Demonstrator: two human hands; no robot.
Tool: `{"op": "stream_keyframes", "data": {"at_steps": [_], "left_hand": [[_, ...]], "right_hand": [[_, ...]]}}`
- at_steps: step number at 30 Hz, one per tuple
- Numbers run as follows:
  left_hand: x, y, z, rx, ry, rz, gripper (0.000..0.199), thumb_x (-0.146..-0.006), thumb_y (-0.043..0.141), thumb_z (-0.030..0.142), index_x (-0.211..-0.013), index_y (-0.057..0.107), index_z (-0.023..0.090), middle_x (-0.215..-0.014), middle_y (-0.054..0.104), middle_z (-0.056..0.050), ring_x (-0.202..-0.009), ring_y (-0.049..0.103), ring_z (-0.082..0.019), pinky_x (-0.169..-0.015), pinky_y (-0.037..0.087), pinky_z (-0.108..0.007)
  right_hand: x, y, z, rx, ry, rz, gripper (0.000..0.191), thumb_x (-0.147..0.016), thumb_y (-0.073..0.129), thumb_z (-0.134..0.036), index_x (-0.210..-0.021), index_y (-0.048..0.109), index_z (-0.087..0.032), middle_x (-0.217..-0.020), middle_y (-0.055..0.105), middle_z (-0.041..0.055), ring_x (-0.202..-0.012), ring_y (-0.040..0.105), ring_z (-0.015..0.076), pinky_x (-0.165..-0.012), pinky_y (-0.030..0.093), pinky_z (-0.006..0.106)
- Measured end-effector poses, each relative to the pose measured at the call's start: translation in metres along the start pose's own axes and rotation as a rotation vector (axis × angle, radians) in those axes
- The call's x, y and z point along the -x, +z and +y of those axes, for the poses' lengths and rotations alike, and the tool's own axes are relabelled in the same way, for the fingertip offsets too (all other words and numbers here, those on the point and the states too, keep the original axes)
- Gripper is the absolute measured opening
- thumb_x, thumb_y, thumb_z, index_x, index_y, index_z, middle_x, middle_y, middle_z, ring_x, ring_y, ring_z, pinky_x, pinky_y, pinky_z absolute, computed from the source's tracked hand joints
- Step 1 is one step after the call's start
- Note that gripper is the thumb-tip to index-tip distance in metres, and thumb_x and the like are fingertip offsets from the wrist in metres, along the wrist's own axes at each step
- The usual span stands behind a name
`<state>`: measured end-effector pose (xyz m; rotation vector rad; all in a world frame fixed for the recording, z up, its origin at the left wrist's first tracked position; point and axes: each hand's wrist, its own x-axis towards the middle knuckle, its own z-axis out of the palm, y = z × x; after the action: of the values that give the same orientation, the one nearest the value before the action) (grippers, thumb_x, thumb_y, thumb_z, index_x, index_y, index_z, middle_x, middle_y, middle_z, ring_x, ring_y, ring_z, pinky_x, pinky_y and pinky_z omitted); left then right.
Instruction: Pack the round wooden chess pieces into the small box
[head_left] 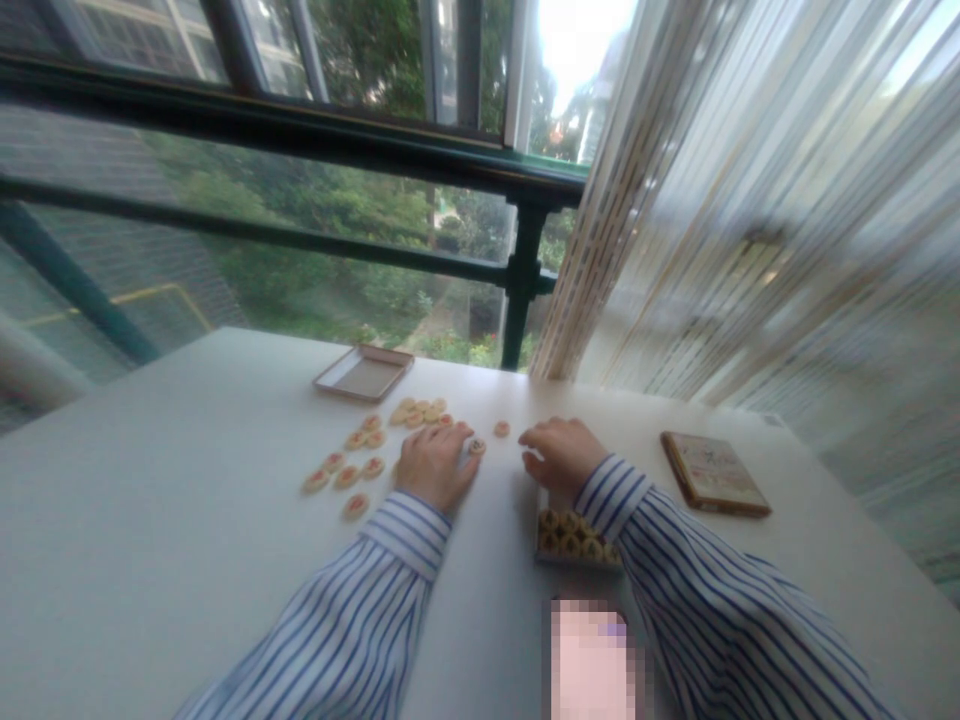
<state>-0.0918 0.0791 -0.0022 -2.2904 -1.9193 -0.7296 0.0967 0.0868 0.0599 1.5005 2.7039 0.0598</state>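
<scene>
Between the thumb and fingers of my left hand (pixel 436 465) is a round wooden piece (pixel 476 447) with a dark mark. Several loose pieces with red marks (pixel 347 475) lie left of that hand, and a pale cluster (pixel 417 411) is just beyond it. One reddish-marked piece (pixel 502 429) rests alone between my hands. My right hand (pixel 561 455) hovers over the far part of a small box (pixel 577 566) holding rows of round pieces; its fingers are curled with a gap at the thumb, and nothing shows between them.
An open shallow tray (pixel 365 373) lies at the table's far edge. A flat wooden box or lid (pixel 715 473) is on the right. A blurred-out pinkish object (pixel 594 660) is at the near edge. Beyond the white table (pixel 187 520) are a green railing and a string curtain.
</scene>
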Motion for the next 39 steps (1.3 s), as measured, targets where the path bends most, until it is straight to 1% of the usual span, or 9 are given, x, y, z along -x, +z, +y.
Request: {"op": "stream_keyframes", "data": {"at_steps": [7, 12, 17, 20, 31, 39], "left_hand": [[-0.005, 0.004, 0.003, -0.007, 0.029, -0.011, 0.030, -0.073, 0.047, 0.029, -0.100, 0.059, 0.024, -0.099, 0.064, -0.005, -0.104, 0.048, -0.025, -0.086, 0.031, -0.040], [-0.006, 0.007, 0.002, 0.001, 0.055, 0.006, 0.028, -0.074, 0.047, 0.030, -0.098, 0.060, 0.024, -0.097, 0.064, -0.006, -0.099, 0.051, -0.024, -0.087, 0.029, -0.041], [-0.007, 0.009, 0.001, 0.005, 0.066, 0.047, 0.027, -0.076, 0.046, 0.032, -0.096, 0.061, 0.023, -0.092, 0.066, -0.006, -0.094, 0.053, -0.024, -0.086, 0.031, -0.041], [-0.007, 0.009, 0.002, 0.018, 0.082, 0.071, 0.026, -0.076, 0.047, 0.031, -0.096, 0.061, 0.023, -0.092, 0.066, -0.006, -0.093, 0.054, -0.024, -0.086, 0.031, -0.042], [-0.001, 0.000, 0.009, 0.031, 0.148, 0.123, 0.027, -0.074, 0.049, 0.029, -0.098, 0.061, 0.022, -0.094, 0.065, -0.007, -0.093, 0.055, -0.025, -0.085, 0.033, -0.041], [0.004, -0.008, 0.024, 0.059, 0.210, 0.137, 0.027, -0.075, 0.050, 0.028, -0.099, 0.060, 0.022, -0.089, 0.066, -0.006, -0.090, 0.055, -0.023, -0.086, 0.033, -0.040]], "right_hand": [[-0.001, 0.003, -0.003, -0.008, -0.020, -0.026, 0.029, -0.079, 0.040, -0.029, -0.100, 0.059, -0.022, -0.098, 0.063, 0.0064, -0.091, 0.053, 0.0222, -0.074, 0.037, 0.036], [0.000, 0.005, -0.002, -0.017, -0.027, -0.028, 0.029, -0.079, 0.040, -0.030, -0.101, 0.058, -0.021, -0.097, 0.063, 0.0066, -0.092, 0.053, 0.0221, -0.075, 0.036, 0.036], [0.002, 0.007, -0.002, -0.022, -0.034, -0.032, 0.030, -0.079, 0.041, -0.030, -0.101, 0.058, -0.021, -0.098, 0.063, 0.0067, -0.092, 0.053, 0.0222, -0.075, 0.036, 0.036], [0.004, 0.007, -0.002, -0.026, -0.035, -0.025, 0.030, -0.079, 0.041, -0.030, -0.102, 0.058, -0.021, -0.097, 0.064, 0.0067, -0.092, 0.053, 0.0223, -0.075, 0.036, 0.036], [0.019, -0.003, 0.002, -0.033, 0.012, -0.011, 0.028, -0.080, 0.041, -0.029, -0.101, 0.058, -0.022, -0.097, 0.063, 0.0063, -0.092, 0.052, 0.0202, -0.077, 0.034, 0.034], [0.037, -0.004, 0.012, -0.094, 0.051, 0.077, 0.029, -0.081, 0.040, -0.031, -0.103, 0.057, -0.022, -0.098, 0.063, 0.0052, -0.092, 0.053, 0.0198, -0.079, 0.034, 0.033]]}}
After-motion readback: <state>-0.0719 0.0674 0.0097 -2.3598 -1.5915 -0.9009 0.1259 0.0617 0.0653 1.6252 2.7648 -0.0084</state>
